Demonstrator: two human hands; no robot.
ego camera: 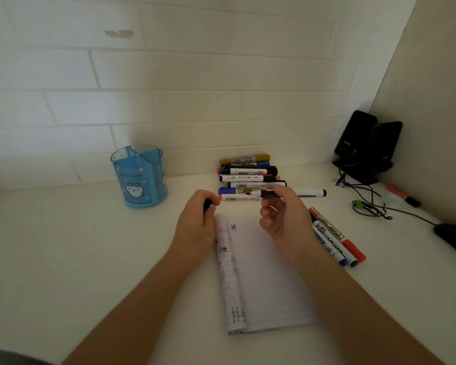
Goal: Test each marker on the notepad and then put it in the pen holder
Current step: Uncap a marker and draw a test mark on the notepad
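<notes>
A lined notepad [269, 275] lies open on the white desk, its turned pages rolled at the left, with a blue mark near the top. My right hand [282, 219] holds an uncapped white marker [307, 193] level above the notepad's top edge. My left hand [195, 225] grips a black cap [207, 205] just left of the pad. A pile of several markers [249, 177] lies behind the hands. Three more markers [336, 237] lie to the right of the notepad. The blue pen holder [140, 177] stands at the back left, its compartments showing no markers.
Black speakers [366, 147] stand in the back right corner with cables [366, 204] trailing over the desk. An orange highlighter [403, 194] lies by the right wall. A dark mouse [453, 237] sits at the right edge. A tiled wall runs behind the desk.
</notes>
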